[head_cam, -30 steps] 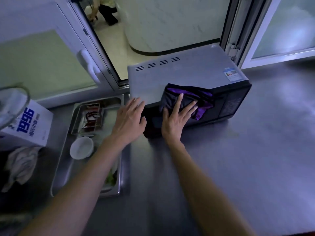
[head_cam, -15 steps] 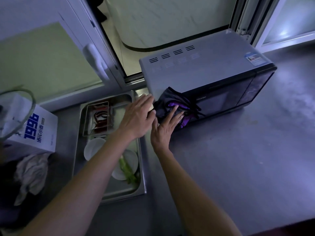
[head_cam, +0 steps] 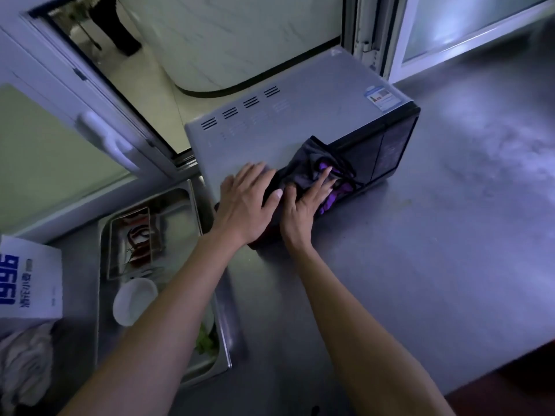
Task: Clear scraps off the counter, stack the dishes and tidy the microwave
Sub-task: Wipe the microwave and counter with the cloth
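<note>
- Wiping was the step in hand: a dark cloth [head_cam: 312,172] with purple patches was pressed flat against the front edge of the microwave [head_cam: 300,127] by the right hand [head_cam: 303,202], fingers straight and spread, nothing clenched.
- The left hand [head_cam: 244,205] was laid open on the near left corner of the microwave, palm down, apparently so that the casing was braced against the push of the cloth.
- The microwave was stood on the steel bench [head_cam: 435,235], its back towards an open window [head_cam: 150,70], so only the top and the dark door face could be reached.
- A metal tray [head_cam: 223,310] was set just left of the microwave, presumably as the collecting place: a small white bowl [head_cam: 135,298], green scraps [head_cam: 205,343] and a smaller inner tray [head_cam: 132,241] were held in it.
- What lay in the inner tray could not be made out in the dim light; possibly reddish leftovers.
- A white carton [head_cam: 30,280] and a crumpled pale rag [head_cam: 27,361] were left at the far left, untouched.
</note>
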### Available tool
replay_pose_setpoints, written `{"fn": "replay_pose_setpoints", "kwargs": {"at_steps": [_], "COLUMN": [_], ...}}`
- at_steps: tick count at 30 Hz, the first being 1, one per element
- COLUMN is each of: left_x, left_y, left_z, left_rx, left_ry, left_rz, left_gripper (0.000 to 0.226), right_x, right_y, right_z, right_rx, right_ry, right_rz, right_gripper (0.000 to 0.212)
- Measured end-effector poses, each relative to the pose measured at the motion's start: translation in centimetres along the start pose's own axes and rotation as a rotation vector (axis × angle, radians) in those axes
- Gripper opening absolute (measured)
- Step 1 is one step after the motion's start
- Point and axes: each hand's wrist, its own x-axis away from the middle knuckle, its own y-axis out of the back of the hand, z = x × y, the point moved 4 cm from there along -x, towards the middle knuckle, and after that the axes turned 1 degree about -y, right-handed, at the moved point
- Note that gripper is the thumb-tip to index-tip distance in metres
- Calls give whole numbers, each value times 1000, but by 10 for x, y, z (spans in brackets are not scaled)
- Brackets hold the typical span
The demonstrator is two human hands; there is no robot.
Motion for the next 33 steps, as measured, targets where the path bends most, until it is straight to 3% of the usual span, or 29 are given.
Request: {"fn": "replay_pose_setpoints", "kwargs": {"at_steps": [10, 16, 23, 33], "left_x": [-71, -78, -46, 38], "left_y": [-22, -27, -21, 2], "left_z": [-85, -95, -64, 25], "left_rx": [-7, -18, -43, -101], "left_ry": [-41, -34, -44, 6], "left_rz": [-26, -51, -49, -55], "left_gripper": [48, 47, 48, 49], "right_x": [-113, -129, -88, 57], "right_y": [103, 116, 79, -53], "right_z": [27, 29, 13, -34], "right_rx": [-61, -88, -152, -188], "right_ry": [-58, -85, -180, -275], "right_rz": [-133, -153, -114, 61], "right_gripper": [76, 76, 76, 80]}}
